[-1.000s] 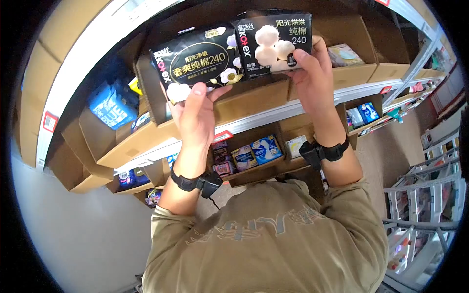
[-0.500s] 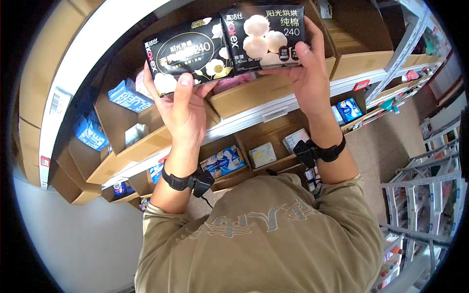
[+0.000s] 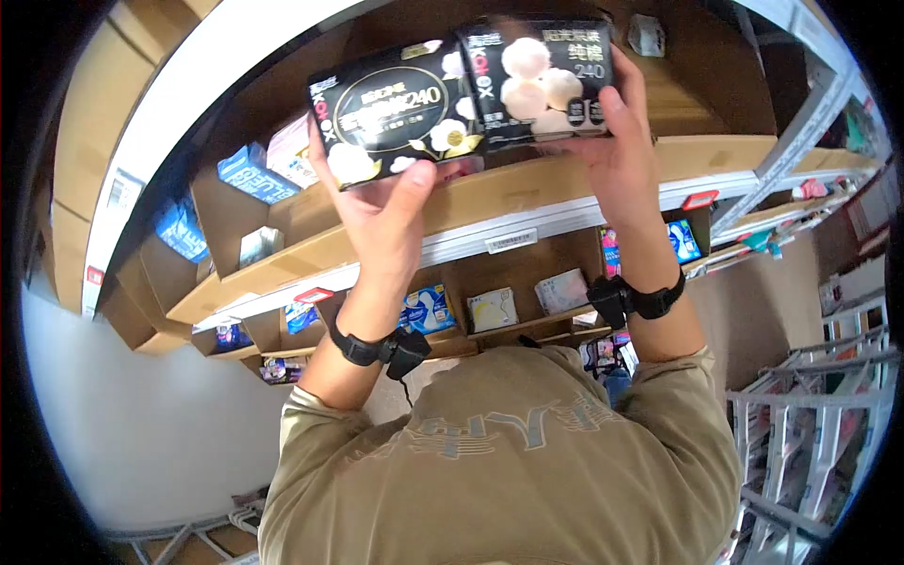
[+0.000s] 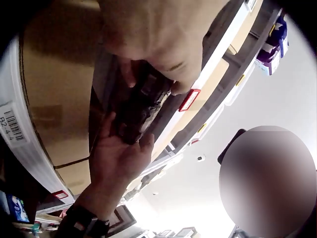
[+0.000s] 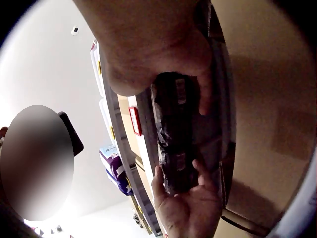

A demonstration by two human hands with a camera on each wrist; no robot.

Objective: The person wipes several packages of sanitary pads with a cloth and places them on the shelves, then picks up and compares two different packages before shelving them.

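Note:
Two black Kotex packs are held side by side in front of the shelf in the head view. My left hand (image 3: 381,217) grips the left pack (image 3: 395,113), printed with an oval and white flowers, thumb on its lower front edge. The right pack (image 3: 541,85), showing white cotton balls and "240", is pinched at its right side by my right hand (image 3: 626,160). The packs' inner edges touch. In the left wrist view, my left hand (image 4: 153,39) and right hand (image 4: 116,153) hold the dark packs from opposite ends. The right wrist view shows the packs' narrow dark side (image 5: 173,119) between both hands.
Behind the packs, a shelf has cardboard bins (image 3: 527,184) with blue packs (image 3: 254,174) at the left. A lower shelf holds a white-yellow pack (image 3: 492,309) and a blue pack (image 3: 428,309). Wire racks (image 3: 800,405) stand at the right.
Both hands, with the packs, have shifted slightly right in the head view since half a second ago. The shelf behind appears at a changed angle, and the packs' fronts look dimmer.

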